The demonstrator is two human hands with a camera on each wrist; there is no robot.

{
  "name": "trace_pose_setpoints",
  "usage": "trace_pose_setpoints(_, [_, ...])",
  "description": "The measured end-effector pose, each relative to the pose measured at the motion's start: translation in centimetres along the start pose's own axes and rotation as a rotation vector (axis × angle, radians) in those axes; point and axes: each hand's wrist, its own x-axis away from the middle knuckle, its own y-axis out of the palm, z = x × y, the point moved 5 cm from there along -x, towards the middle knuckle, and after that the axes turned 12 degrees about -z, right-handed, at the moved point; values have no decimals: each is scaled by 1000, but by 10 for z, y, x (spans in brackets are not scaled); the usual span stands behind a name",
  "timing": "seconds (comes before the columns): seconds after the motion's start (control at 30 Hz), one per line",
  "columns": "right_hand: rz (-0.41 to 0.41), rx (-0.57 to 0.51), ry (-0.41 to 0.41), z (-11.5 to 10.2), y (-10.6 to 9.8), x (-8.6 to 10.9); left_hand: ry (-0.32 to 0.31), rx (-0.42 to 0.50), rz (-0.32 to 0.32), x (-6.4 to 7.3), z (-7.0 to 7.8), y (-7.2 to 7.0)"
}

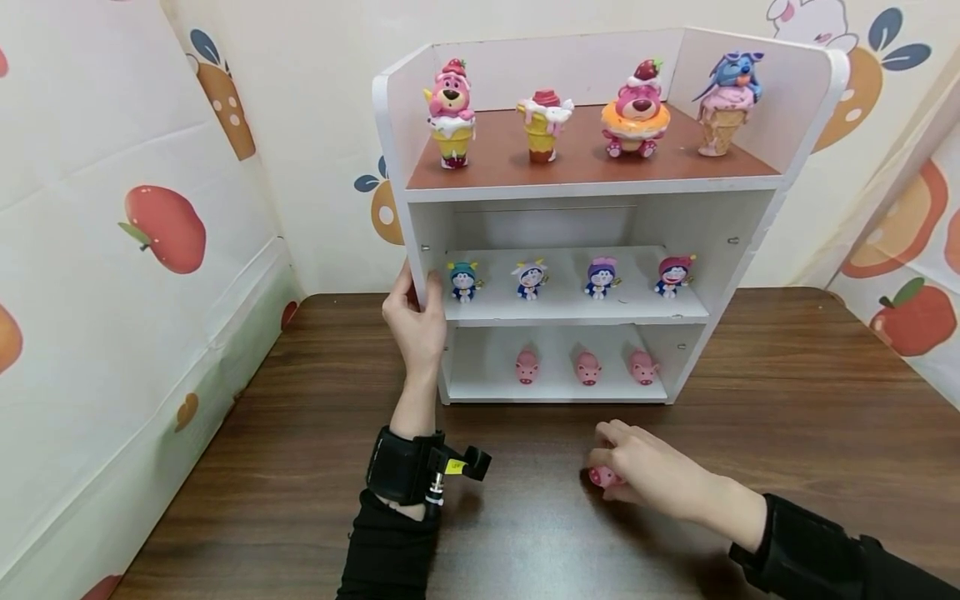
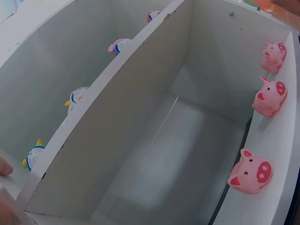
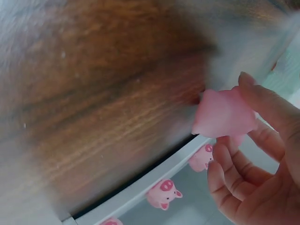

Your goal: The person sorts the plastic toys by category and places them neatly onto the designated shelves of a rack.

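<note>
My left hand (image 1: 417,325) grips the left side panel of a white shelf unit (image 1: 573,320), with the thumb on the inner side. In front of the unit, low over the brown table, my right hand (image 1: 652,471) pinches a pink pig figurine (image 1: 604,477). The right wrist view shows that pig (image 3: 222,115) between thumb and fingers. On the bottom shelf stand three similar pigs, a left one (image 1: 527,367), a middle one (image 1: 588,368) and a right one (image 1: 643,367).
Several small hooded figurines (image 1: 528,280) line the middle shelf. The brown top shelf holds several bigger dessert figurines, among them a yellow-cup one (image 1: 545,125) and a blue-topped cone (image 1: 729,104). Fruit-patterned sheets (image 1: 135,275) hang behind and beside the wooden table (image 1: 330,467).
</note>
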Motion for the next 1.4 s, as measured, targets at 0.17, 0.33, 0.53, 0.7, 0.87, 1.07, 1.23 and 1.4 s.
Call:
trace_pose_setpoints(0.17, [-21, -75, -11, 1, 4, -1, -10, -16, -3, 1, 10, 1])
trace_pose_setpoints(0.33, [-43, -127, 11, 1, 9, -1, -4, -11, -2, 1, 4, 1])
trace_pose_setpoints(0.53, [-40, -127, 6, -2, 11, -2, 7, -15, 7, 0, -14, -2])
trace_pose_setpoints(0.7, [25, -70, 116, -3, 0, -2, 10, -14, 0, 1, -17, -3])
trace_pose_setpoints(0.87, [77, 75, 366, -6, -11, 1, 14, -13, 1, 0, -16, -2])
trace_pose_setpoints(1.07, [55, 153, 513, -10, -6, 5, 3, -5, 7, 1, -1, 0])
trace_pose_setpoints(1.23, [-11, 57, 547, -8, -2, 4, -4, -11, 8, 1, 4, 0])
trace_pose_setpoints(1.4, [-45, 5, 491, -7, 0, 1, 12, 3, 15, 0, -15, -3])
